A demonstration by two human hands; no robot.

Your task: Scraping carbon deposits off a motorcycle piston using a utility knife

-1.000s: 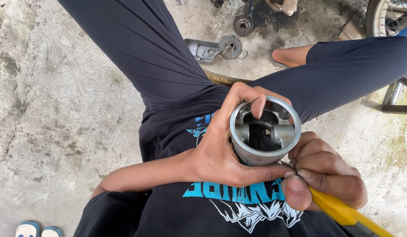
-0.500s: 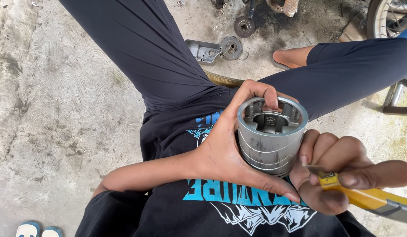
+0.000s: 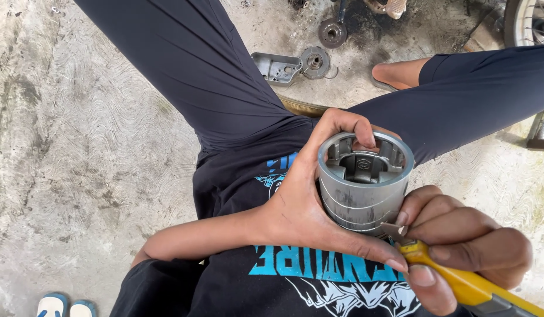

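At the far left the rough, swirl-marked concrete floor fills the view, with the toes of a pair of blue-and-white sandals at the bottom edge. Next comes the seated person's dark-trousered thigh and black printed shirt. Across the shirt the left forearm lies bent, and the left hand cups a grey metal piston in front of the lap: the thumb stretches under its base, the fingers curl over the far rim, pinching the smooth, ringed cylinder with its hollow, ribbed inside facing up. Behind, on the floor, lie a small cast metal cover and two round, dark discs. Just right of the piston the right hand grips a yellow-handled utility knife, fingers pressed together around the handle, its short blade tip touching the piston's lower grooves. Farther right the other trousered leg and a bare foot rest on the floor.
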